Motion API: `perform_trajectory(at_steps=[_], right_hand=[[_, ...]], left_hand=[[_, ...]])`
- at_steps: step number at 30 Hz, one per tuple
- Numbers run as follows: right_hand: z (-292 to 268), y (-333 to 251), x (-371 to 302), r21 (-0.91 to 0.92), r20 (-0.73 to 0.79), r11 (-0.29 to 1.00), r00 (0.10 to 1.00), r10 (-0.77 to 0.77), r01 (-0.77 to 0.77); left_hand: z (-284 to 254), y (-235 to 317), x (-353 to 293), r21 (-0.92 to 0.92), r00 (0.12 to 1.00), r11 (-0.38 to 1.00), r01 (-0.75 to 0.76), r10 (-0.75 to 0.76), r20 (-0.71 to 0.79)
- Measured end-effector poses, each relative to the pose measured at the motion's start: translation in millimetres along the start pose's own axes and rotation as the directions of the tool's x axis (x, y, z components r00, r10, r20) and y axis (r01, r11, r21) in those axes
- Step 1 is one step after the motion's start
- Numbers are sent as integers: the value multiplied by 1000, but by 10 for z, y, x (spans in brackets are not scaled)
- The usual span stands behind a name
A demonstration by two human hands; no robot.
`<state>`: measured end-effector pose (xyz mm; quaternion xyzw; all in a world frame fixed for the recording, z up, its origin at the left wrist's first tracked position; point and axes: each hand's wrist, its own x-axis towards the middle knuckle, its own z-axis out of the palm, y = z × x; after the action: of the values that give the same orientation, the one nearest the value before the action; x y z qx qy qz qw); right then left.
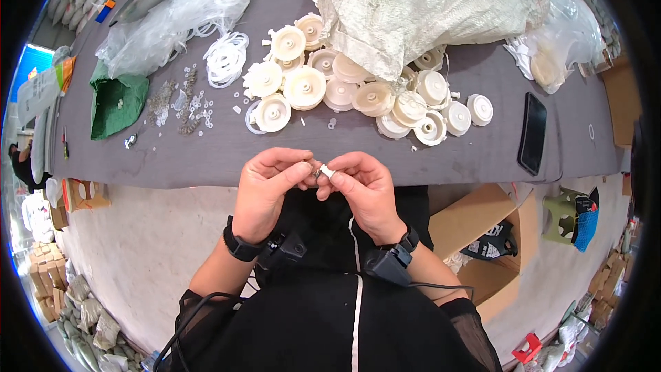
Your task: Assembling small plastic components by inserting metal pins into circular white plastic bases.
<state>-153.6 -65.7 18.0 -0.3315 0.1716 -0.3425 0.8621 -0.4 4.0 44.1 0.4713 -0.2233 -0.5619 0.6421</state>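
Both hands meet just off the table's front edge, fingertips almost touching. In the pinched fingers of my right hand [363, 183] is a small white plastic part [327, 171]. My left hand [268, 183] pinches a tiny dark metal piece [317, 173], which looks like a spring and sits against the white part. Fingers cover much of both pieces. Beyond the hands, round cream plastic housings [305, 88] lie heaped on the grey-covered table [227, 155]. To the left are small clear rings [198, 107] and coiled springs [189, 97].
A large white woven sack [427, 7] lies behind the housings. Clear tubing [226, 59], a plastic bag [186, 14] and a green pouch [117, 103] are on the left. A black phone [532, 133] rests at right. Below the table stands an open cardboard box [475, 220].
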Motion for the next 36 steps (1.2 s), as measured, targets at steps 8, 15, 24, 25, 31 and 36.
perform_trajectory(at_steps=[8,15,24,25,31,36], right_hand=[[-41,-62,-24,36,15,999,1000,-24,23],[-99,-105,-36,63,-5,998,1000,-30,30],[-72,-212,-70,10,-67,996,994,-85,86],[-96,-212,-82,-21,-104,992,986,-128,127],[-364,-426,-118,122,-288,916,897,-335,382],[-473,-521,-192,149,-320,904,884,-341,402]], left_hand=[[148,-8,74,-14,998,999,50,-50,-23],[291,24,118,19,997,997,81,-81,-8],[475,-21,170,103,998,995,0,-7,67],[530,19,189,218,997,974,-58,44,71],[1023,347,676,756,843,372,-538,234,485],[1473,406,1345,765,775,-120,-632,-112,622]])
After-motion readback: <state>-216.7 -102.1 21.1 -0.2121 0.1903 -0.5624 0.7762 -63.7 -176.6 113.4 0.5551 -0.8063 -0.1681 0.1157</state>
